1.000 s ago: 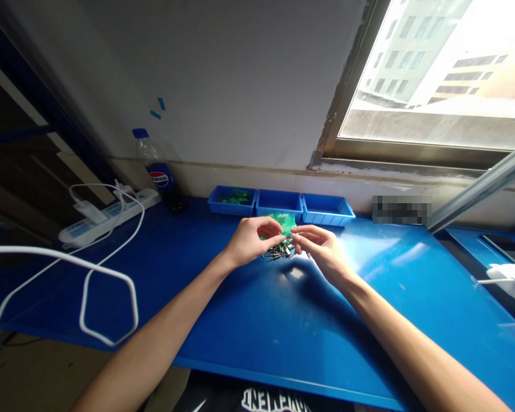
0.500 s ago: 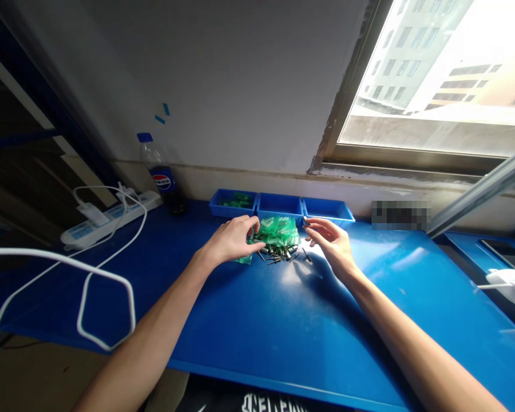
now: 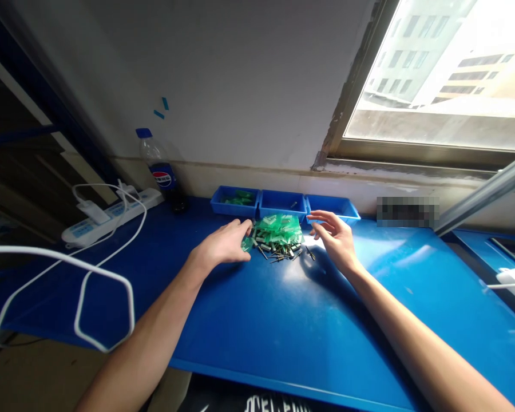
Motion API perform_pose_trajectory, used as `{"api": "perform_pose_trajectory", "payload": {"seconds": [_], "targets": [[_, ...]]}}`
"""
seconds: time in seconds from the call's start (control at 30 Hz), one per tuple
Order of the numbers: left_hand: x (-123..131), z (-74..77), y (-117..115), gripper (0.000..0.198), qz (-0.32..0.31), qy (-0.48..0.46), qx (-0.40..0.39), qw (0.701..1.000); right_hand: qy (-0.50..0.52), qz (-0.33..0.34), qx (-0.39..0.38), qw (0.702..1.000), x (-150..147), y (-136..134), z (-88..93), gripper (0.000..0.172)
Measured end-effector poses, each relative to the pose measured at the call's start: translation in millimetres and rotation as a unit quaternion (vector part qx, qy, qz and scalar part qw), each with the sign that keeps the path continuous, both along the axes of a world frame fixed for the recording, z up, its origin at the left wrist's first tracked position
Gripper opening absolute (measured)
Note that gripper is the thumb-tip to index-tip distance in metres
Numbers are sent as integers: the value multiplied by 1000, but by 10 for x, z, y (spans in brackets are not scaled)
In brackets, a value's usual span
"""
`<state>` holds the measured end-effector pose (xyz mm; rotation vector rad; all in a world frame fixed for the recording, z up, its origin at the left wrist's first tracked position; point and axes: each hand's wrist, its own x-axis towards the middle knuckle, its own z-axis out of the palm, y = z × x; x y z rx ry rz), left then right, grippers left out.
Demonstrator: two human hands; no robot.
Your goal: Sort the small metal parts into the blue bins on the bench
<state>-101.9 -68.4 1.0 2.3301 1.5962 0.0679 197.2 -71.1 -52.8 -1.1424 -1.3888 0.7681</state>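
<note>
1. One long white plastic power strip (image 3: 111, 220) lies at the far left, and a clear plastic bottle with a blue cap (image 3: 163, 177) stands upright beyond it.
2. The left hand (image 3: 223, 243) curves thumb and fingers around a small translucent green packet (image 3: 246, 244) – I cannot tell whether it grips it.
3. Behind, the left blue plastic tray (image 3: 234, 210) holds more green pieces.
4. Between the hands, on the blue table (image 3: 257, 320), sits a heap of shiny green packets (image 3: 278, 229); thin dark and silvery metal rods (image 3: 278, 250) fan from its near edge, some pointing toward the person, one lying nearly crosswise.
5. In the middle blue tray (image 3: 277, 200) lies one small piece (image 3: 293, 204), its long axis aslant, far end rightward.
6. A loose dark rod (image 3: 311, 253) slants from far left to near right.
7. The right hand (image 3: 331, 233), fingers parted and apparently empty – just before the right blue tray (image 3: 332, 205).
</note>
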Motion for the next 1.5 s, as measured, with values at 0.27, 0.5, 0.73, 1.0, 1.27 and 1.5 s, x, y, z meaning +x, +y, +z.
{"api": "perform_pose_trajectory", "payload": {"seconds": [0.27, 0.5, 0.73, 1.0, 1.27, 1.5], "targets": [[14, 8, 74, 34, 85, -98, 125, 984, 13, 18, -14, 1000, -113, -108, 82, 30], [259, 25, 59, 39, 22, -508, 57, 859, 9, 40, -18, 999, -226, -244, 201, 34], [577, -116, -59, 57, 40, -622, -74, 779, 31, 97, -72, 992, -254, -299, 282, 39], [621, -218, -35, 56, 72, -605, -45, 792, 71, 153, -115, 979, -243, -298, 269, 35], [394, -45, -27, 36, -27, -505, -150, 849, 121, 130, -106, 978, -262, -271, 234, 32], [352, -187, 212, 41, 154, -681, -93, 709, 164, 113, -85, 976, -199, -209, 199, 26]]}}
